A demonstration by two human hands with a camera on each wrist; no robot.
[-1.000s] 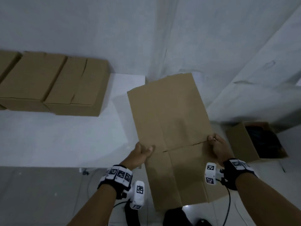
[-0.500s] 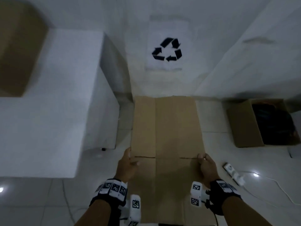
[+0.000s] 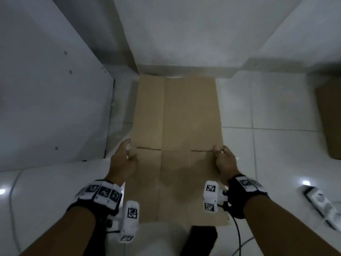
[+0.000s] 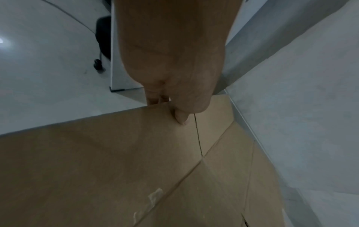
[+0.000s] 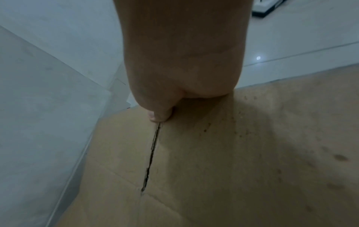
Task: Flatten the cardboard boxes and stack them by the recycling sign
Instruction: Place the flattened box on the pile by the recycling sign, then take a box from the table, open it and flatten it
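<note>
A flattened brown cardboard box (image 3: 177,117) stretches from my hands to the foot of the wall ahead. My left hand (image 3: 122,159) pinches its left edge beside a flap slit, thumb on top and fingers underneath (image 4: 155,99). On the opposite edge my right hand (image 3: 224,159) grips at the matching slit, its thumb (image 5: 159,115) pressed on the top face. In the left wrist view the cardboard (image 4: 136,169) shows creases and a scrap of tape. The right wrist view shows the same sheet (image 5: 233,153) close up. The recycling sign is out of frame.
A white cabinet side (image 3: 46,98) stands close on the left. Another brown box (image 3: 330,122) sits at the right edge. A white power strip (image 3: 321,200) with a cable lies on the tiled floor to the right. Grey wall (image 3: 184,30) closes the space ahead.
The flattened box has come down from in front of the table to low over the floor against the wall. The view tilted down, so the recycling sign left the frame. Both hands kept their hold.
</note>
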